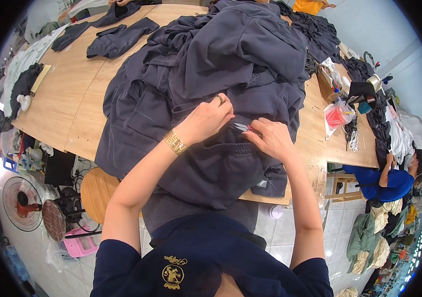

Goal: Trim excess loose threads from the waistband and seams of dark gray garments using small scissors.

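A dark grey garment (221, 173) with a gathered elastic waistband (235, 148) lies at the near edge of a large heap of like garments (245, 49). My left hand (210, 116), with a ring and a gold bracelet at its wrist, is closed in a pinch on the garment at the waistband opening. In my right hand (274, 138) is a small pair of thread snips (241, 127), its blades pointing left toward my left fingertips. The bit of cloth between the left fingers is mostly hidden.
The heap rests on a wooden table (87, 99). Flat dark pieces (122, 40) lie at the far left. On the right are a bag with a red drink (339, 113) and more dark cloth. A person in blue (384, 180) works there. A fan (22, 203) and stool (99, 193) stand lower left.
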Motion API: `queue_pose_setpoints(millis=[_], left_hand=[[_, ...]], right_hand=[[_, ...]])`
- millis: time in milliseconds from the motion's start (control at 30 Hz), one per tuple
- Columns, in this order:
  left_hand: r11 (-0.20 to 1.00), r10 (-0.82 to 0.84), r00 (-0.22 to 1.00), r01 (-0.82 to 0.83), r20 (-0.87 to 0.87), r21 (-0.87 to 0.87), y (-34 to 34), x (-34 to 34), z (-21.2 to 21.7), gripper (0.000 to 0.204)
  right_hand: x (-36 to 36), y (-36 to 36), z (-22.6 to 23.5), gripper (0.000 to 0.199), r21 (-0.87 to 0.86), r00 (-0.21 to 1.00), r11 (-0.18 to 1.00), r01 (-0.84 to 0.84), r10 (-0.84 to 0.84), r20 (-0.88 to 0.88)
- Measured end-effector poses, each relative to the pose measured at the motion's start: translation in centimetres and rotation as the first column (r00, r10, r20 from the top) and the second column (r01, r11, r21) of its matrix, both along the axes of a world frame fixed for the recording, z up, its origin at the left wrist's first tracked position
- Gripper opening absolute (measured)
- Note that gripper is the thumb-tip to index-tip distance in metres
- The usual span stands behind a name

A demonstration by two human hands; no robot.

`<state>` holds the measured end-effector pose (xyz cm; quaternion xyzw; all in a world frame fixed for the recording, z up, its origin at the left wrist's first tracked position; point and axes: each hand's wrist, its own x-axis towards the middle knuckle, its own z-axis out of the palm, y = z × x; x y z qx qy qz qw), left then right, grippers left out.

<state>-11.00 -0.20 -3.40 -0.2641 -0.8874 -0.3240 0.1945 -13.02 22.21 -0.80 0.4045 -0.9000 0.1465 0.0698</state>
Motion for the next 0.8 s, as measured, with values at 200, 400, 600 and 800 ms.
queue_pose_setpoints(millis=[200,400,600,800], left_hand=[[1.0,0.006,1.0,-0.006,-0.007,0.009,0.0,-0.1,0.0,0.012],[0.998,-0.02,1.0,0.02,0.001,0.055,-0.2,-0.1,0.2,0.011],[0.997,-0.018,1.0,0.019,-0.005,0.07,-0.2,-0.2,-0.1,0.012],[0.998,-0.008,1.0,0.007,0.018,0.069,-0.3,-0.2,-0.2,0.012]], right_hand=[[0.0,-0.1,-0.2,0.038,-0.001,1.0,1.0,-0.007,0.007,-0.029],[0.3,-0.6,0.2,0.038,0.032,0.997,0.999,0.022,-0.019,-0.076],[0.3,-1.4,0.6,0.039,0.099,0.992,0.995,0.032,-0.02,-0.126],[-0.1,-1.9,0.6,0.038,0.114,0.989,0.993,0.009,0.008,-0.147]])
